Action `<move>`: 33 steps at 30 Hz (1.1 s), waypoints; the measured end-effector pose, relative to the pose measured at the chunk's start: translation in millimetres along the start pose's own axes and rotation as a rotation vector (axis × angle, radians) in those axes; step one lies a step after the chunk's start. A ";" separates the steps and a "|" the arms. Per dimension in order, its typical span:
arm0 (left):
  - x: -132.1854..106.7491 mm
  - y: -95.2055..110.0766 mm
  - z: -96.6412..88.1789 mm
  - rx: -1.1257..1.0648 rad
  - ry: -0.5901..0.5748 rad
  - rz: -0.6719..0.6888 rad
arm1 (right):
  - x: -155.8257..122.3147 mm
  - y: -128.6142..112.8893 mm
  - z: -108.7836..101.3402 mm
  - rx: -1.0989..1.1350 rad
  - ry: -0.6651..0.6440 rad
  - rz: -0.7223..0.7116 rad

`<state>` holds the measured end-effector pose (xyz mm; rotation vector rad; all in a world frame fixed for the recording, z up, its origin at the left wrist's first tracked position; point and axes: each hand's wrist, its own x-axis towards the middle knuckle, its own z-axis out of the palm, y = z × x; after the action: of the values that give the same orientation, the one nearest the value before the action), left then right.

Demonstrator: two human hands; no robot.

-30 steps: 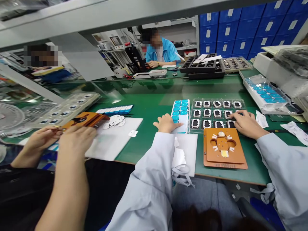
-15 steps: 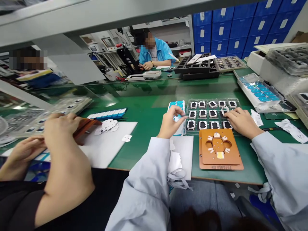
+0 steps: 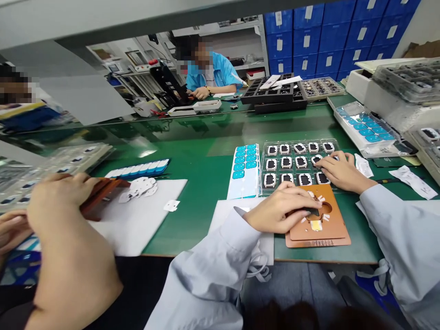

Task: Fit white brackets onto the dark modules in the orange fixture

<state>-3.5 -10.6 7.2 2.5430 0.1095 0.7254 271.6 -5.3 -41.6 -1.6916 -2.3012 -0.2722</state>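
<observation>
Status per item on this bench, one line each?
left hand: fingertips on a black piece, over the cutout
orange fixture plate: flat on the bench, cutout partly covered
right hand: fingers on the clear tray's right end
clear tray: black modules in rows
blue pad sheet: pads in rows, bottom row short
co-worker's hands: on a brown plate

Here's the left hand (image 3: 283, 213) over the orange jig (image 3: 318, 236), pinching a dark part (image 3: 311, 211) right at the jig's cutout! The right hand (image 3: 343, 172) was spread across the clear tray (image 3: 295, 144) of black parts, fingertips (image 3: 326, 167) on the nearest ones. Just left of the tray lay a blue sticker sheet (image 3: 244, 172), and further along the green surface (image 3: 206, 220), a co-worker's hand (image 3: 58, 206) gripped a second jig (image 3: 103, 195)!
</observation>
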 end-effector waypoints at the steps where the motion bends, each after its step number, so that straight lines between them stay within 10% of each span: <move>1: -0.9 -1.1 0.5 -0.012 0.008 0.037 | 0.5 0.2 -0.1 0.000 0.007 -0.007; 33: -3.5 -0.6 -4.0 0.113 0.061 0.136 | 2.1 6.9 3.8 0.114 0.033 -0.090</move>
<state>-8.6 -9.0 8.2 2.6562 -0.0030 0.8716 277.2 -0.1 -44.5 -1.5203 -2.3255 -0.1816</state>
